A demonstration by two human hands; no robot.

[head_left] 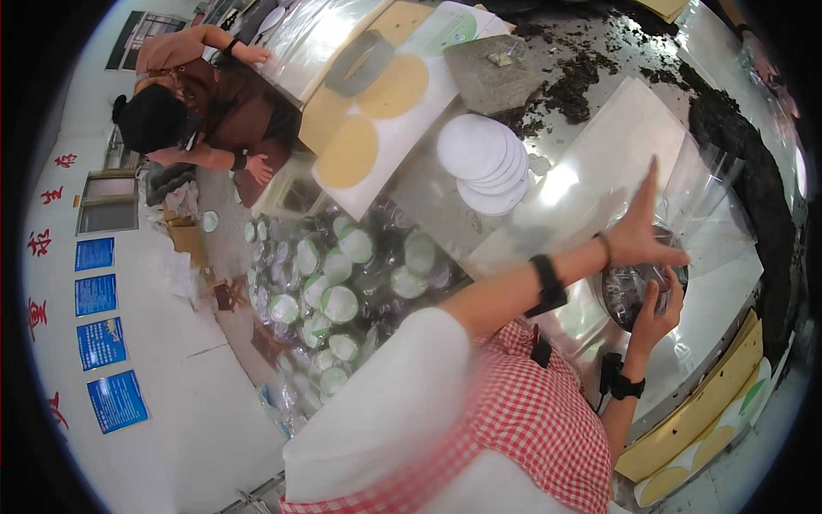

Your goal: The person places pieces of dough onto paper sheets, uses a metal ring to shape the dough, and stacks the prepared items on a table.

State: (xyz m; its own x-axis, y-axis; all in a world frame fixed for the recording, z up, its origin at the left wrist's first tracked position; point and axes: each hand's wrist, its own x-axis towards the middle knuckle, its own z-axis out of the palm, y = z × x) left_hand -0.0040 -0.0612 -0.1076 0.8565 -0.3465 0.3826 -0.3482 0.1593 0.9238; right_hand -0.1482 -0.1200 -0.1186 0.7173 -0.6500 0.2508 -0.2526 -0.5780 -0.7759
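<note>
1. A white-walled workroom, blue posters hung along one side, surrounds a grey worktable scattered with dark crumbly material.
2. At right, a round dark package in clear plastic rests on a sheet of clear film, close in front of a worker in a red-checked apron.
3. The worker's left hand is spread over the package's upper edge, fingers stretched away and thumb pointing right.
4. The right hand pinches the plastic at the package's right side between thumb and curled fingers.
5. A stack of white discs sits well to the left of the hands; beyond it lies a grey ring.
6. A co-worker in brown leans in at upper left, above a pile of wrapped packages with white-and-green faces.
</note>
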